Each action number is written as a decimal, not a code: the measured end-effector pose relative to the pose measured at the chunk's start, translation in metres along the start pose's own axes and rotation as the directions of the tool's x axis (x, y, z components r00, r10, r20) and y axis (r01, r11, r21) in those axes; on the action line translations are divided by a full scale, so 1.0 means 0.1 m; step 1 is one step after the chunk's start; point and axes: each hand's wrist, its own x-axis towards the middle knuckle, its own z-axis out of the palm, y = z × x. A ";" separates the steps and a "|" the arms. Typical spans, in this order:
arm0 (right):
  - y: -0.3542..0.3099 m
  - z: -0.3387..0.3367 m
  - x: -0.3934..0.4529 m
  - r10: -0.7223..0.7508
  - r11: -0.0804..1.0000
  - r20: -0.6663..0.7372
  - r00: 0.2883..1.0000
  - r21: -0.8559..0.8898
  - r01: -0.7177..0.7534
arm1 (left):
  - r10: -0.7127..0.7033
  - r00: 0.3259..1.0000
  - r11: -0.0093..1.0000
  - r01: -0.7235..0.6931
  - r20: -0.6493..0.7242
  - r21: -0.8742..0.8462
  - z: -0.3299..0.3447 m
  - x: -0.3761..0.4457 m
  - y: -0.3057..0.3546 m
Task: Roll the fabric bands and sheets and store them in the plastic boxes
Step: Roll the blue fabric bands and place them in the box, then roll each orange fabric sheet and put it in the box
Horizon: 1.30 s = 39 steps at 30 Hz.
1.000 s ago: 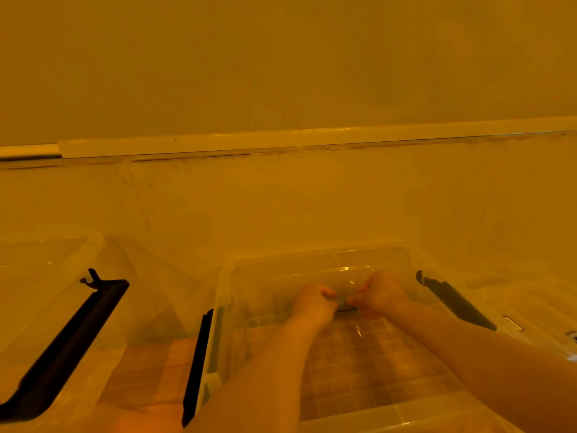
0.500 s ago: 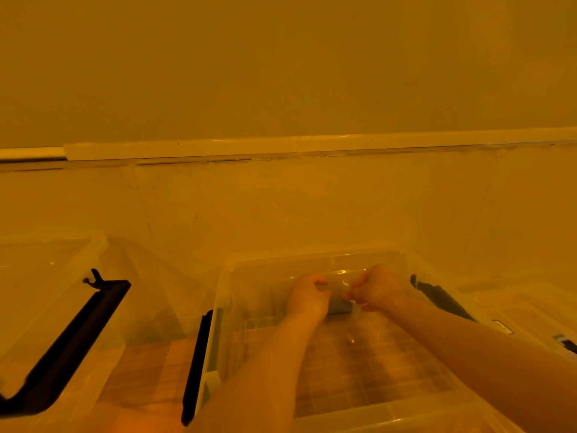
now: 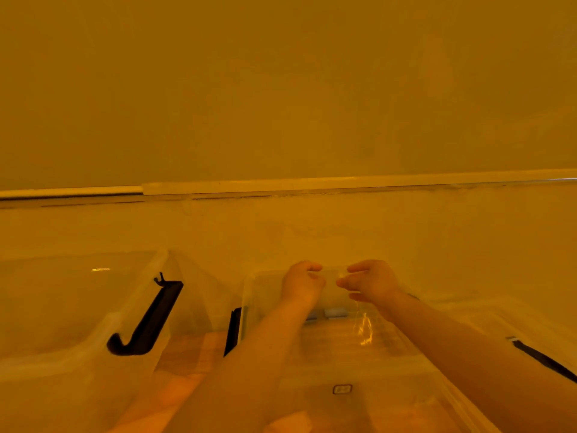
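- Task fabric: I can't make out any band or sheet for sure under this amber light; small pale grey pieces [image 3: 335, 313] lie on the box floor by the far wall, maybe stored rolls, too small to tell.
- Clear plastic storage box in the middle [image 3: 265, 295]: open, no lid on it, both my forearms reach into it toward its far wall.
- My left hand [image 3: 301, 284]: fingers curled with thumb toward fingertips, raised above the box floor near the far rim. Whether it pinches anything I can't tell.
- My right hand [image 3: 371, 281]: just beside the left, apart by a small gap, fingers curled the same way; grip on anything not readable either.
- Second clear plastic box on the left [image 3: 78, 307], black latch handle [image 3: 150, 320] hanging on its side; another black latch [image 3: 232, 331] on the middle box's left wall. A third box edge with a black clip [image 3: 543, 359] shows at right.
- All sit on a wood-grain worktop [image 3: 190, 354], against a plain wall.
- Risks, my judgement: if a roll is in my fingers, letting go from this height could let it spring open and unroll; clear walls plus glare make depth hard to judge, so I may knock the far rim or shove the light box along the worktop.
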 end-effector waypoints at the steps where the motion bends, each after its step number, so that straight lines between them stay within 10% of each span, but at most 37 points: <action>1: -0.04 -0.01 -0.13 -0.007 1.000 0.020 1.000 0.026 0.007 | 0.010 1.000 1.000 -0.010 0.002 -0.004 -0.06 -0.11 0.03; 21: 0.03 0.70 -2.66 -0.184 0.946 0.116 0.976 0.289 0.144 | 0.031 0.990 0.994 -0.045 -0.136 -0.100 -1.60 -2.37 -0.37; 39: 0.60 1.58 -3.03 -0.039 0.980 0.302 0.953 0.197 -0.022 | -0.101 0.947 0.994 0.106 -0.306 0.000 -2.41 -3.04 -1.53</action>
